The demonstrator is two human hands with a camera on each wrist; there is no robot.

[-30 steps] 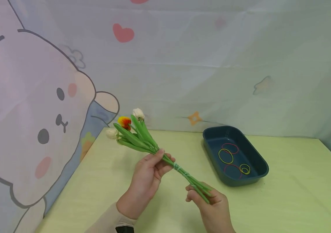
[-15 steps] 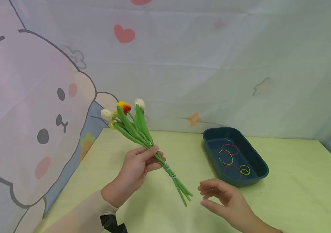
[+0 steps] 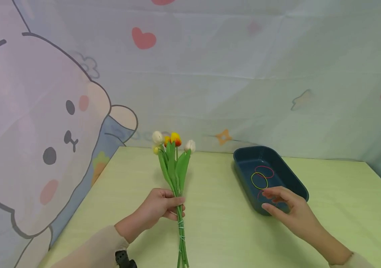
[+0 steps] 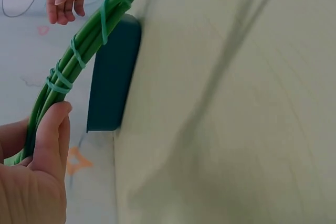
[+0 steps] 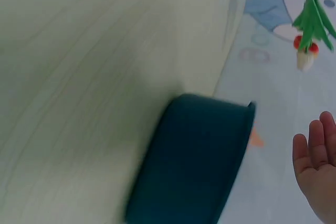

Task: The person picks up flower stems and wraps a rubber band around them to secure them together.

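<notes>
My left hand (image 3: 160, 208) grips a bunch of tulips (image 3: 176, 171) by the stems, just below the leaves. The white, yellow and orange-red blooms point away from me and the stem ends toward me. A green rubber band (image 4: 60, 80) winds round the stems beyond my thumb in the left wrist view, with more turns farther along. My right hand (image 3: 292, 214), fingers relaxed and holding nothing, hovers over the near end of a dark blue tray (image 3: 244, 190). In that tray lie red and yellow rubber bands (image 3: 259, 181), some hidden behind the hand.
A pale yellow-green table (image 3: 217, 230) spreads under both hands. Behind it hangs a cartoon-printed cloth (image 3: 194, 74) that meets the table's far edge. The tray's raised wall (image 5: 194, 150) stands below the right hand.
The right hand has let go of the stem ends and moved right to the tray. The left hand has turned the tulips more upright and brought them down, nearer to me.
</notes>
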